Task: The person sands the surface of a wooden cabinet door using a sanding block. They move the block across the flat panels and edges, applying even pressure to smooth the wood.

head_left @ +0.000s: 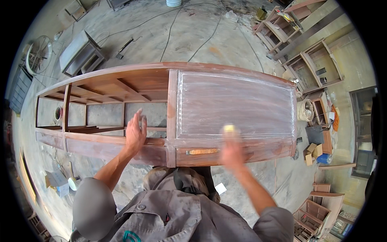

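Observation:
A long reddish-brown wooden cabinet frame (172,107) lies across in front of me. Its right side holds a panel (238,103) coated with whitish dust, heaviest along the edges. My right hand (233,155), smeared by motion, is over the panel's near edge and grips a small yellow block (229,128); its exact kind is blurred. On the left, my left hand (136,135) rests by the near rail of the open framework, fingers extended and holding nothing. A tan strip (202,151) lies along the near rail, left of my right hand.
A grey stool-like piece (80,52) and a fan (39,55) stand at the far left. Cables (171,32) cross the concrete floor beyond. Wooden frames (314,66), a bucket (305,110) and cardboard boxes (313,153) line the right. An opened box (57,180) sits near left.

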The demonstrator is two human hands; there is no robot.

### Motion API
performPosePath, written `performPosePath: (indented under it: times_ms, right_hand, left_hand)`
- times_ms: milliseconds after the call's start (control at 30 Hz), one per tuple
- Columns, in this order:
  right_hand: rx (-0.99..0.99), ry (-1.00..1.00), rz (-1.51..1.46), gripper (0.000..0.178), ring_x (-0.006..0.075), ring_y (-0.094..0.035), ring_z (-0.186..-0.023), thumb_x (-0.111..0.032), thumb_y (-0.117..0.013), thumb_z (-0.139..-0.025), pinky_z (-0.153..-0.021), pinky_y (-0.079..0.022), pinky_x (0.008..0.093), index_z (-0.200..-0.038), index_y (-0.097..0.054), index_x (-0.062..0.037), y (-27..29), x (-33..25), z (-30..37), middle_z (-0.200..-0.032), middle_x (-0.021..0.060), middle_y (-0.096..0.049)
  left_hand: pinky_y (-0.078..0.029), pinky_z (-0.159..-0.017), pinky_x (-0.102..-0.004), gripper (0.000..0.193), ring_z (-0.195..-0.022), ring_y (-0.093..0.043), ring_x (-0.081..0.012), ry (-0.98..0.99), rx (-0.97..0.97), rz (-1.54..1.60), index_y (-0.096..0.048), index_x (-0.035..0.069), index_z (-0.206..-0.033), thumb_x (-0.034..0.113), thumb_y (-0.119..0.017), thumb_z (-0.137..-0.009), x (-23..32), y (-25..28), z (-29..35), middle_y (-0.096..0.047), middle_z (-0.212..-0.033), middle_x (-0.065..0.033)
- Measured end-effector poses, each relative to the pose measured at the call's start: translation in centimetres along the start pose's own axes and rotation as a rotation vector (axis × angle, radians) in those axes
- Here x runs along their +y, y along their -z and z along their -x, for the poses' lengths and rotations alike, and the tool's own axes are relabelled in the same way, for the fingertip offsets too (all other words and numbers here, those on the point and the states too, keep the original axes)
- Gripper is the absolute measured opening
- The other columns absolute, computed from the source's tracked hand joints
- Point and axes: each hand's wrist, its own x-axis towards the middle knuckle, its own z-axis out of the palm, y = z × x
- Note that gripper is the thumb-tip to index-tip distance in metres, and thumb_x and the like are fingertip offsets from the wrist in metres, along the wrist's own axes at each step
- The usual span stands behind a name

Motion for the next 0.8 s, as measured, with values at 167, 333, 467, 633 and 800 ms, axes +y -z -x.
performPosePath:
  times_ms: [167, 333, 467, 633, 800]
  right_hand:
    - [0.033, 0.24, -0.257, 0.05, 0.0461, -0.048, -0.139, -0.011, -0.058, -0.09, -0.118, -0.04, 0.051, -0.137, -0.057, 0.0067, -4.3, -10.7, -4.8, -0.144, 0.0284, -0.055]
    - [-0.072, -0.156, -0.046, 0.06, 0.0432, -0.035, -0.15, -0.01, -0.06, -0.092, -0.124, -0.028, 0.0558, -0.148, -0.047, 0.0071, -0.1, 1.0, 0.2, -0.156, 0.0289, -0.043]
    - [-0.076, -0.079, -0.104, 0.064, 0.0428, -0.034, -0.151, -0.014, -0.062, -0.094, -0.124, -0.029, 0.056, -0.15, -0.044, 0.008, -1.2, -5.0, 0.7, -0.158, 0.0253, -0.042]
    - [-0.122, -0.018, -0.266, 0.064, 0.0456, -0.041, -0.146, -0.011, -0.064, -0.093, -0.12, -0.035, 0.0519, -0.152, -0.044, 0.0037, -0.1, -7.5, -1.0, -0.154, 0.0273, -0.046]
    - [-0.063, 0.199, -0.392, 0.064, 0.0433, -0.044, -0.145, -0.012, -0.064, -0.088, -0.118, -0.038, 0.05, -0.147, -0.049, 0.0065, -2.8, -15.2, -4.9, -0.151, 0.0298, -0.05]
  left_hand:
    - [-0.055, -0.073, -0.0545, 0.032, -0.077, -0.069, -0.0469, -0.01, -0.178, -0.259, -0.063, 0.01, -0.128, 0.029, -0.055, -0.104, 1.4, -0.9, 1.0, -0.071, -0.081, -0.0251]
    - [-0.055, -0.065, -0.053, 0.025, -0.068, -0.069, -0.0426, -0.043, -0.173, -0.306, -0.068, 0.01, -0.108, 0.031, -0.057, -0.102, 1.2, -1.0, 0.9, -0.071, -0.073, -0.0206]
    - [-0.055, -0.063, -0.0521, 0.024, -0.066, -0.069, -0.0415, -0.058, -0.151, -0.303, -0.068, 0.009, -0.102, 0.031, -0.058, -0.101, 1.5, -0.8, 1.4, -0.071, -0.072, -0.0208]
    - [-0.054, -0.063, -0.0536, 0.024, -0.067, -0.068, -0.0436, -0.042, -0.167, -0.275, -0.069, 0.008, -0.103, 0.03, -0.059, -0.101, 1.3, -1.0, 1.5, -0.07, -0.072, -0.0228]
    - [-0.055, -0.062, -0.0528, 0.023, -0.066, -0.069, -0.0425, -0.03, -0.157, -0.274, -0.067, 0.008, -0.098, 0.03, -0.059, -0.1, 1.5, -0.9, 1.3, -0.07, -0.072, -0.0218]
